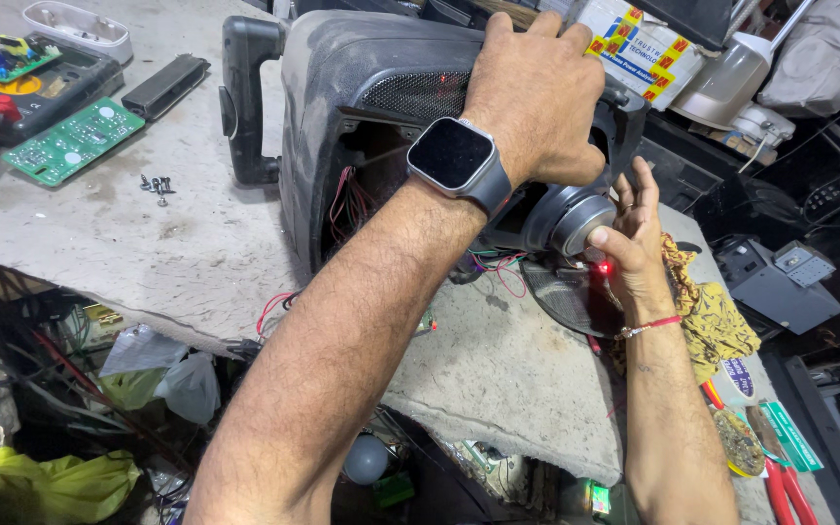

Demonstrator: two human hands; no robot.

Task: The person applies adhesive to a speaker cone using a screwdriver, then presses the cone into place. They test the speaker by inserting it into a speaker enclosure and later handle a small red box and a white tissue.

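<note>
Both hands work on a dusty black speaker cabinet point(362, 87) lying on the grey workbench point(148, 253).
The left hand point(537, 97) grips closed over its top edge; the right hand point(634, 238), fingers spread, touches the loose speaker driver point(571, 219) beside its open side, near the bench edge.

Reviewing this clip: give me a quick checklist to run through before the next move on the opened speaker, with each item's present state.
1. Left hand steadies the dusty black plastic speaker cabinet: ok.
2. Right hand touches the round silver speaker magnet: ok.
3. Red and coloured wires clear of pinching: cannot tell.
4. Small loose metal screws kept together on the grey concrete bench: ok.
5. Green circuit board away from the cabinet: ok.
</note>
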